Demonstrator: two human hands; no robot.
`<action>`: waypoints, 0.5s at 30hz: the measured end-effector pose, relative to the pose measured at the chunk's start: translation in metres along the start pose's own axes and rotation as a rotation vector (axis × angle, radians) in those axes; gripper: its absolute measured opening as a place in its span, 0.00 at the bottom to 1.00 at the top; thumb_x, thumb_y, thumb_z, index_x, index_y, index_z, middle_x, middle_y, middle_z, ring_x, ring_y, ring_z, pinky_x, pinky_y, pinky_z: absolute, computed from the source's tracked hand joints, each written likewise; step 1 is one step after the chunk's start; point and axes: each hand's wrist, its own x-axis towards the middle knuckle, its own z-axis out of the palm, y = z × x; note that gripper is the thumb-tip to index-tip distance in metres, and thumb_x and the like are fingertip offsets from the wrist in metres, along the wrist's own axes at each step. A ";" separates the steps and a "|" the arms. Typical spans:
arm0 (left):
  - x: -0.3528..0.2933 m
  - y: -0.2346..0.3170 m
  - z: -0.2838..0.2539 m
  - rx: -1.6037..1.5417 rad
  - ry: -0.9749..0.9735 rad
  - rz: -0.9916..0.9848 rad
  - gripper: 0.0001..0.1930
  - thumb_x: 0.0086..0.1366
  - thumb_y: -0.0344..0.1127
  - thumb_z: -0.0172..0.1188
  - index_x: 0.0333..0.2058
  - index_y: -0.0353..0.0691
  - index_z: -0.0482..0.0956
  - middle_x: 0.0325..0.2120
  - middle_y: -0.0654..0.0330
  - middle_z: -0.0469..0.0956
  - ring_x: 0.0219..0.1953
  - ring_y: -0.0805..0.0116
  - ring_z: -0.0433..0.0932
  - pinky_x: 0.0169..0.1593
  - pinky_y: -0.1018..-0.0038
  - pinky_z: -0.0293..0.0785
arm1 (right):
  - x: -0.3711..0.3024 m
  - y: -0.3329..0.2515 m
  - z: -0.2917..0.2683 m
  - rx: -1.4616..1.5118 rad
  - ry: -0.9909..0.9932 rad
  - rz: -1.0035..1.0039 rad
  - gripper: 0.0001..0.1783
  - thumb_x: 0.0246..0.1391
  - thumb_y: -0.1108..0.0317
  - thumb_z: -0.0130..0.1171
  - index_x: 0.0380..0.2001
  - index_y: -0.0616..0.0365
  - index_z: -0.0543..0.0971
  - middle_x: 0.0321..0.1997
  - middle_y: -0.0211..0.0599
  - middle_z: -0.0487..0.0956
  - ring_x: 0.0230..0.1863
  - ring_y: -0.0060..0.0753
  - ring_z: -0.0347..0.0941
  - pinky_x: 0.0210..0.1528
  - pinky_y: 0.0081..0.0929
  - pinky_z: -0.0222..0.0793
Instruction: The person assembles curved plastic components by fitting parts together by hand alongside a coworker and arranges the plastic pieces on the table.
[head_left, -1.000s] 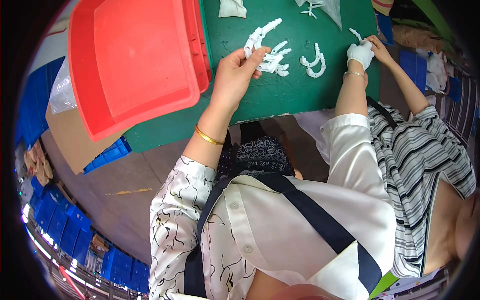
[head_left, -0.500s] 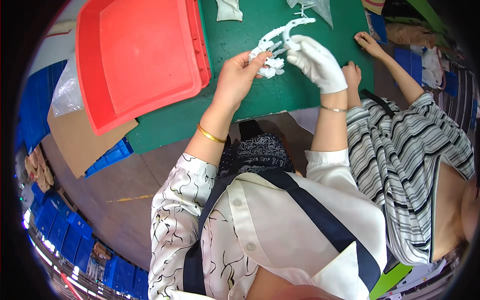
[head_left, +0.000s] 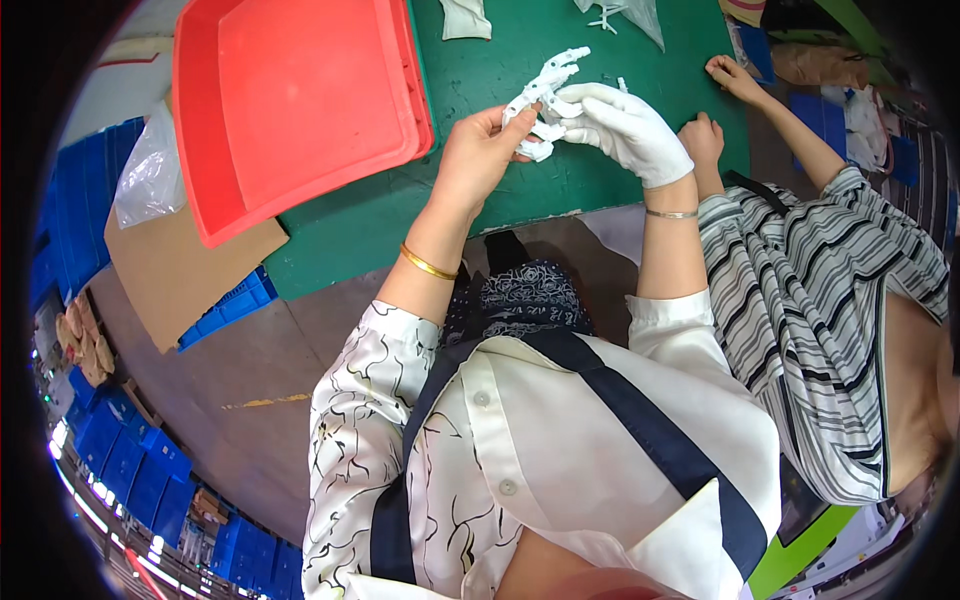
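A white plastic assembly (head_left: pixel 545 82), with jointed, finger-like branches and small dark dots at its joints, is held above the green table. My bare left hand (head_left: pixel 474 152) pinches its base between thumb and fingers. From the right, my right hand (head_left: pixel 638 132), in a white glove, is closed with its fingertips at the assembly's lower branches. A short white tip (head_left: pixel 622 85) sticks up behind the glove. The gloved fingers hide part of what they grip.
A large red tray (head_left: pixel 300 100) stands left on the green table (head_left: pixel 520 195). At the far edge lie a white cloth item (head_left: pixel 466 18), a small white branched piece (head_left: pixel 604 20) and a clear bag (head_left: pixel 645 18). A co-worker's hand (head_left: pixel 703 138) rests at the right.
My right hand has lowered a curved white branch toward the assembly, and its fingers now meet the lower branches. My left hand keeps its grip on the base.
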 end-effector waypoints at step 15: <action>-0.035 -0.126 -0.041 -0.014 0.238 -0.249 0.14 0.69 0.38 0.60 0.42 0.30 0.81 0.34 0.61 0.82 0.36 0.74 0.81 0.38 0.78 0.80 | 0.021 0.118 0.011 -0.354 0.047 0.419 0.13 0.61 0.68 0.56 0.46 0.59 0.81 0.39 0.25 0.80 0.37 0.17 0.73 0.44 0.20 0.75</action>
